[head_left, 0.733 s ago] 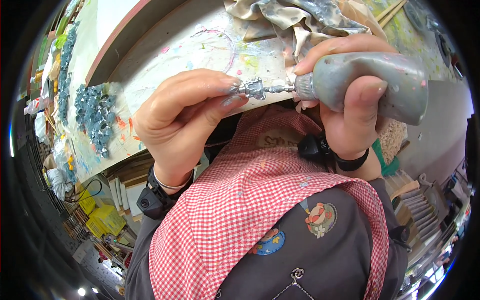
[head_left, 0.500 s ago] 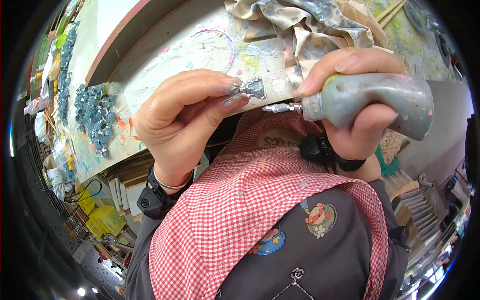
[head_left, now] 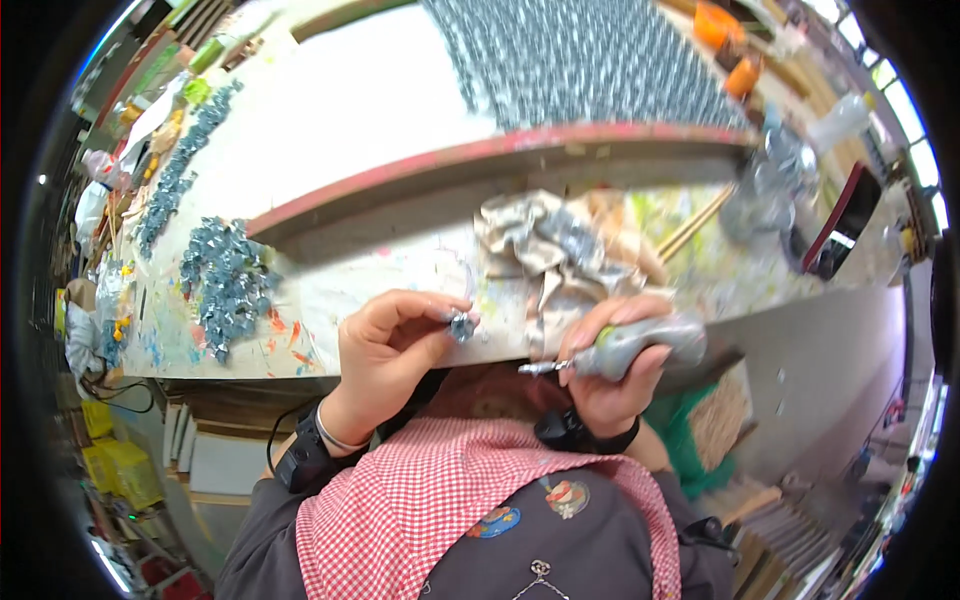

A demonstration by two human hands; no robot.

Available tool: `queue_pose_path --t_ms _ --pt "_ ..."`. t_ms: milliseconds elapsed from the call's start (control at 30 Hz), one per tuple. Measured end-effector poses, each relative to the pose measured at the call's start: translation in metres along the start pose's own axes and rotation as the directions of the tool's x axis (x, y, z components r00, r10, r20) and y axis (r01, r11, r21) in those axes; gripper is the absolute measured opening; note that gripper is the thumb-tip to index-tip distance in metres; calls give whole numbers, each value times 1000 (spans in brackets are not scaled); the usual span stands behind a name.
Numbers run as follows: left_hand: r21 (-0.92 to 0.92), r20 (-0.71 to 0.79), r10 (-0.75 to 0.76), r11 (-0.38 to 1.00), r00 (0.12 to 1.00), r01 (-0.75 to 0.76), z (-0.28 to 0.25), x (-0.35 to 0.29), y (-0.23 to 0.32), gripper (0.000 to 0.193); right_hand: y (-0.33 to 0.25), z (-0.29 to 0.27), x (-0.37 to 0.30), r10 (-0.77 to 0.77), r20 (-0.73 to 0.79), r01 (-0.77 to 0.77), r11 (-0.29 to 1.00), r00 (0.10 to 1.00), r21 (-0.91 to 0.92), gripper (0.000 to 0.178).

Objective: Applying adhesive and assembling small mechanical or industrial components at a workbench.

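Observation:
My left hand (head_left: 382,352) pinches a small shiny grey piece (head_left: 462,327) between thumb and fingertips, above the table's near edge. Its exact kind is too small to make out. Wrapped in my right hand (head_left: 608,402) is a soft grey squeeze bottle (head_left: 668,340), tipped on its side. The bottle's thin metal nozzle (head_left: 541,368) points left toward the small piece, with a gap between them. A crumpled, paint-stained cloth (head_left: 545,245) lies on the table just beyond both hands.
A heap of small grey pieces (head_left: 225,285) lies on the left, with a strip of more (head_left: 185,165) behind it. Beyond the cloth, a red-edged wooden frame (head_left: 400,180) borders a white board bearing rows of grey pieces (head_left: 590,65). Wooden sticks (head_left: 697,226) lie to the right.
The view has tilted up, bringing the framed board with its rows into sight. The piece is turned differently in my left fingers. The bottle is still in my right hand.

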State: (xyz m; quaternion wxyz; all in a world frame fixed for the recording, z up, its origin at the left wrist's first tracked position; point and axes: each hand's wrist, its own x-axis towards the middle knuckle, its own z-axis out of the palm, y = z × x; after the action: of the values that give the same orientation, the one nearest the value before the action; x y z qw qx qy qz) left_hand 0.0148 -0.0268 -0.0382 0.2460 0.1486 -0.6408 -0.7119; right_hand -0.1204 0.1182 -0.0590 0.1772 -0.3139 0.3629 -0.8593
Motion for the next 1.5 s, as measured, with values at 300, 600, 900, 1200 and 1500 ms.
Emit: queue_pose_path --t_ms 300,600,900,1200,1500 --pt "250 -21 187 952 982 -176 -24 45 57 12 -3 6 -7 67 22 -68 995 998 71 42" --pt "758 334 -19 600 943 -256 -79 191 42 11 -8 10 -1 8 -37 -4 996 999 92 42" --pt "901 199 -24 397 980 -173 -97 204 14 15 -10 8 -5 22 -66 -18 998 998 64 41" --pt "896 180 5 412 984 -166 -96 198 19 18 -7 6 -3 19 -35 -19 1000 999 2 39" --pt "764 -45 -248 615 968 193 -58 198 27 23 -7 7 -2 -6 8 5 999 1000 39 42"
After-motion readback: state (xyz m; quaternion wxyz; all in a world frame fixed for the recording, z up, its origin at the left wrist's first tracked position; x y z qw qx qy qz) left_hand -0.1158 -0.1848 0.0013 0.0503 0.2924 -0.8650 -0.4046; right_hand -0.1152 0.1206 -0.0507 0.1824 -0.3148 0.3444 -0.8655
